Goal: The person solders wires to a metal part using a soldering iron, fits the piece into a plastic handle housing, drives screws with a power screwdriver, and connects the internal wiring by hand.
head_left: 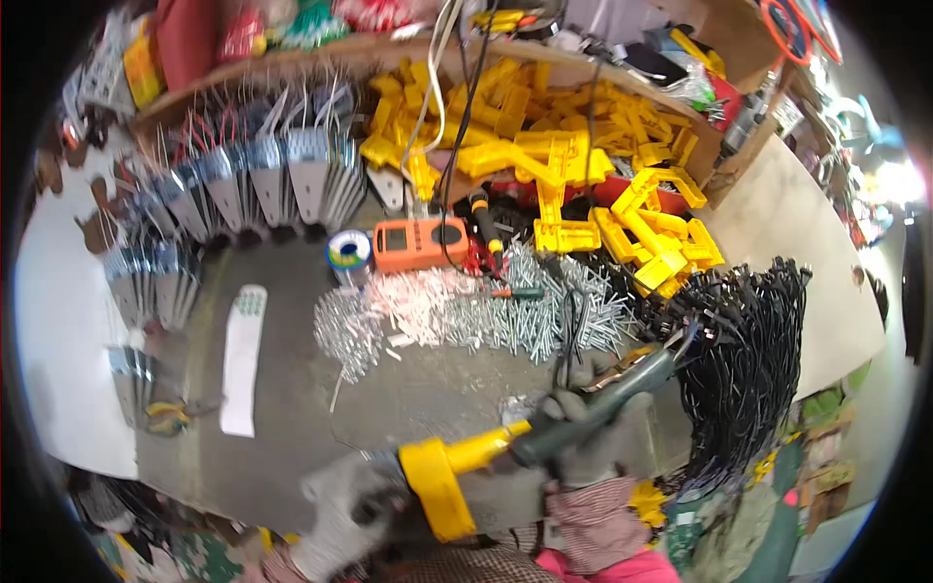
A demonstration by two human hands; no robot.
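Observation:
My left hand (358,505), in a pale grey glove with a dark patch, is closed on a yellow plastic part (437,486) with a ring-like end and a narrow neck. My right hand (593,432), gloved in grey and black and blurred, is wrapped round a long dark grey-green cylindrical piece (607,403). Its lower left end meets the neck of the yellow part; whether they are joined I cannot tell. Both are tilted, low over the dark worktop (292,389). Behind them lie loose screws (554,316) and small whitish pieces (418,301).
An orange multimeter (420,243) and a solder spool (350,255) stand behind the screws. Yellow parts (525,97) are heaped at the back. Black cables (743,379) hang at right. Metal plates with wires (311,175) line the left; pliers (170,418) and a white strip (243,360) lie nearby.

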